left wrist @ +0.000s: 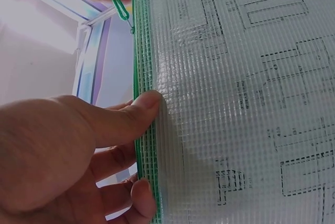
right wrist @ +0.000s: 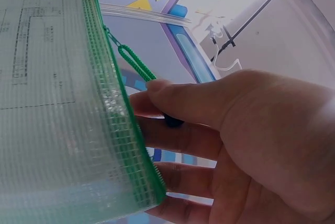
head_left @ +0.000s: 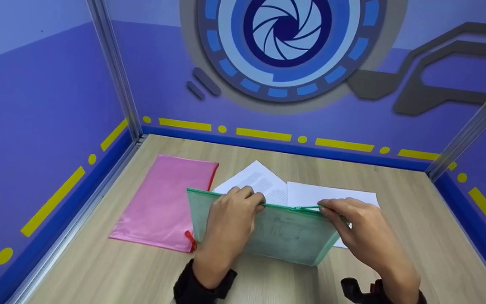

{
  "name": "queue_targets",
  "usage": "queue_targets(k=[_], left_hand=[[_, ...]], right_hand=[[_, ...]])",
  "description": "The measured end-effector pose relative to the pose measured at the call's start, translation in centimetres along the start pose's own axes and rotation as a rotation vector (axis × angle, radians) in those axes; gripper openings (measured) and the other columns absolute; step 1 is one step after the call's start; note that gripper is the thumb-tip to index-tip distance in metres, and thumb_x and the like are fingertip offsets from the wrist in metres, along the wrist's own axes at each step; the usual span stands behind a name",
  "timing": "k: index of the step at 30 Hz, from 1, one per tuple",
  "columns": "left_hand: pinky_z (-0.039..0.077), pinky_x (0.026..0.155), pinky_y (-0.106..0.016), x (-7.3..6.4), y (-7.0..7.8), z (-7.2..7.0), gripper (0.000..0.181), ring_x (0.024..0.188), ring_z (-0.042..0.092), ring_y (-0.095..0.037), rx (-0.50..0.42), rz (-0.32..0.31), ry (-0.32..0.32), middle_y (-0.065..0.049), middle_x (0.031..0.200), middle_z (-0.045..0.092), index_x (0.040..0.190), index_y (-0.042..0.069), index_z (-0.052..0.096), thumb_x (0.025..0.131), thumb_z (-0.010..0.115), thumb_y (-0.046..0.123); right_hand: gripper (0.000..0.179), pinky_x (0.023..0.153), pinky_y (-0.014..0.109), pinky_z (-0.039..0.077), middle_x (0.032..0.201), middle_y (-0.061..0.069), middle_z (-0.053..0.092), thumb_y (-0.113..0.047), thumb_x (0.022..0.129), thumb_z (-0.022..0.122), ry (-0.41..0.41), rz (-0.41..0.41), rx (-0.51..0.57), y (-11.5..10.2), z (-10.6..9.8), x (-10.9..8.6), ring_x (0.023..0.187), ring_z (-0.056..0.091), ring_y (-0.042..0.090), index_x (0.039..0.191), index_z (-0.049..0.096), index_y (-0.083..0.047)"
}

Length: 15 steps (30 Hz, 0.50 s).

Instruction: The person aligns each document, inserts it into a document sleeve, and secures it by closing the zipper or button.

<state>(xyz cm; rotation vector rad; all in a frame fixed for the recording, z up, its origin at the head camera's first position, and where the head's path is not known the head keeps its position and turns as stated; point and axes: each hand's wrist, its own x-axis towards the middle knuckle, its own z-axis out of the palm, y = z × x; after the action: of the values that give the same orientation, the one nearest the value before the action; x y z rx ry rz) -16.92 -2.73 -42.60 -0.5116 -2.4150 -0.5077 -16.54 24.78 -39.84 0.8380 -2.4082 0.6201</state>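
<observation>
With pinched fingers, left hand (head_left: 232,215) holds 1 green, grid-textured plastic pouch (head_left: 289,236), right hand (head_left: 369,232) its looped cord (right wrist: 138,66); 1 rectangular pink pouch (head_left: 163,202) lies nearby.

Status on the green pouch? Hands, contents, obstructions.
Left hand grips green pouch at zipper edge. Right hand pinches pull cord. Printed drawings show through the pouch. Nothing visible blocking the cord.
</observation>
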Motion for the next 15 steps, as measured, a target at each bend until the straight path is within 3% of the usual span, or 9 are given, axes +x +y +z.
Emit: queue_targets(k=[7, 15], left_hand=[[0.055, 0.066, -0.032, -0.04, -0.09, -0.19, 0.011, 0.076, 0.064, -0.019, 0.031, -0.014, -0.018, 0.001, 0.085, 0.069, 0.095, 0.015, 0.081, 0.086, 0.088, 0.017], [0.055, 0.067, -0.033, -0.04, -0.18, -0.38, 0.011, 0.076, 0.065, -0.02, 0.022, -0.026, -0.032, 0.001, 0.085, 0.069, 0.097, 0.015, 0.082, 0.088, 0.087, 0.017]], right_hand=[[0.026, 0.079, 0.019, 0.054, 0.102, -0.012, 0.078, 0.0, 0.09, 0.083, 0.018, 0.022, -0.016, 0.26, -0.18, -0.24, 0.09, 0.073, 0.007, 0.11, 0.082, -0.016], [0.025, 0.082, 0.015, 0.051, 0.102, -0.012, 0.078, -0.001, 0.089, 0.083, 0.021, 0.012, -0.027, 0.56, -0.42, -0.37, 0.092, 0.074, 0.008, 0.11, 0.082, -0.016]])
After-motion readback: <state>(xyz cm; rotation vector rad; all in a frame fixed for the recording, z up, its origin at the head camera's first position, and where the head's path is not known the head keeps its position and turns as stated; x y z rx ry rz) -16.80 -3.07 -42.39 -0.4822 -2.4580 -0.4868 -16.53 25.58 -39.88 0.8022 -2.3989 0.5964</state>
